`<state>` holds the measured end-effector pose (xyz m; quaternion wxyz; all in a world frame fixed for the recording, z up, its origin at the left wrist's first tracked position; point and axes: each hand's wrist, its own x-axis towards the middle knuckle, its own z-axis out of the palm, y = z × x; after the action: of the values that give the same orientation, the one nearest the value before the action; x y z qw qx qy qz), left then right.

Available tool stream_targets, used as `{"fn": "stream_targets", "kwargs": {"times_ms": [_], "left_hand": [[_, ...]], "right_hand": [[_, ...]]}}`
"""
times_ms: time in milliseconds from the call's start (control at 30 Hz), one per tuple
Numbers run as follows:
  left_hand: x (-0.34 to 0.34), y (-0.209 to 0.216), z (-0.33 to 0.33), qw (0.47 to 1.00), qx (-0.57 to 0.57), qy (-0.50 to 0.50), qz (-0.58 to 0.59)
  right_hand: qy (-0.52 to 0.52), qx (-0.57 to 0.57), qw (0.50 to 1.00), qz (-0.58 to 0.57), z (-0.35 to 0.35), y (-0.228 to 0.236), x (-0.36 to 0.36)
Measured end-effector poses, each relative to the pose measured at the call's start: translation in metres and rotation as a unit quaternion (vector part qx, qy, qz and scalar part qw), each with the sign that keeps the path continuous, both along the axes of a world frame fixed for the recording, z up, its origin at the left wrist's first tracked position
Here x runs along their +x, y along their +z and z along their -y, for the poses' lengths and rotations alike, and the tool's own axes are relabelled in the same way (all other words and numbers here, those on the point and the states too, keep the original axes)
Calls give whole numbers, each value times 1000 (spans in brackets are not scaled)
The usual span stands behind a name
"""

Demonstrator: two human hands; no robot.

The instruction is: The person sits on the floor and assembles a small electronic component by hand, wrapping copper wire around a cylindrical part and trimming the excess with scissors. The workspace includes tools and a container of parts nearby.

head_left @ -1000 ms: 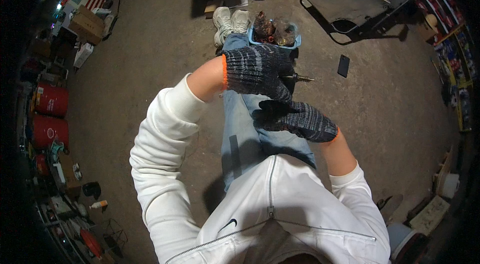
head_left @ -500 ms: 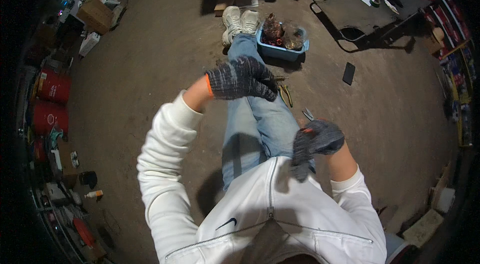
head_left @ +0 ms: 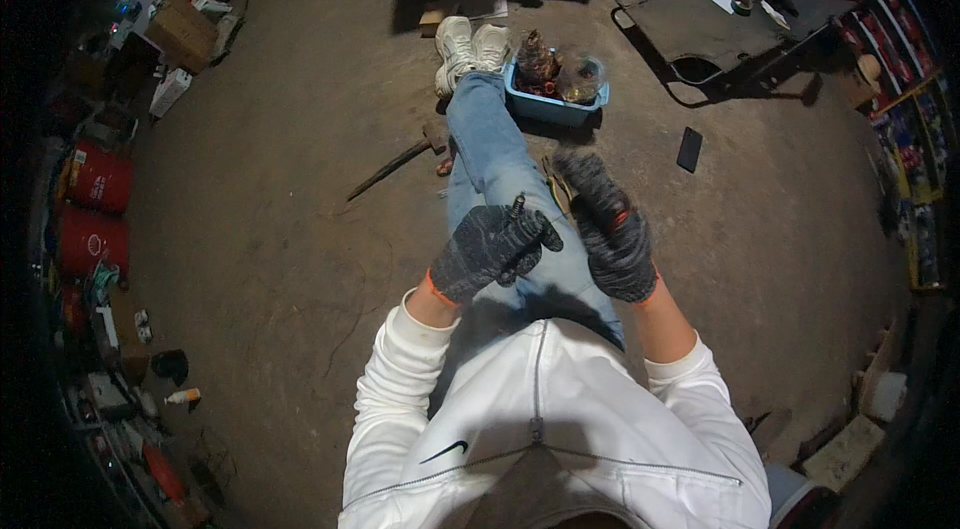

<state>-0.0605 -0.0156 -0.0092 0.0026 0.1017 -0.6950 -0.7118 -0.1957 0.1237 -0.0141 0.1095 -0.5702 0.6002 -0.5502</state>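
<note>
My left hand [head_left: 492,247], in a dark grey knit glove with an orange cuff, is closed over my thighs. A short dark ridged rod [head_left: 518,204] sticks up from between its thumb and fingers; the lower part is hidden in the grip. My right hand [head_left: 612,234], gloved alike, is just to the right above my leg. Its fingers stretch forward, blurred at the tips, and I see nothing held in them. Close beside these fingers, partly covered, lie yellow-handled pliers [head_left: 556,191].
A hammer [head_left: 395,166] lies left of my legs. Ahead stands a blue bin [head_left: 555,112] of scrap-like pieces and bags, right of my shoes. A phone [head_left: 689,150] lies on the floor at right, below a dark folding cot [head_left: 690,24]. Red drums [head_left: 95,241] line the left.
My left hand has drawn back toward me, and the ridged rod now shows in it. The right hand has moved forward from my waist, its fingers swinging from pointing back to pointing ahead.
</note>
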Motion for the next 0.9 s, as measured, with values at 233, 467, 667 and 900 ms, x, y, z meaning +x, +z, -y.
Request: {"fn": "stream_targets", "kwargs": {"times_ms": [233,467,667,900], "left_hand": [[7,6,-10,996,-60,57,43],[12,-5,-30,977,-163,140,-1],[21,-18,-19,974,-137,158,-91],[33,0,-5,980,-189,-3,58]], "right_hand": [[25,98,957,-274,11,-23,-4],[-72,91,958,-262,13,-26,2],[-171,106,958,-202,12,-26,-5],[-204,139,936,-252,-1,-39,-16]]}}
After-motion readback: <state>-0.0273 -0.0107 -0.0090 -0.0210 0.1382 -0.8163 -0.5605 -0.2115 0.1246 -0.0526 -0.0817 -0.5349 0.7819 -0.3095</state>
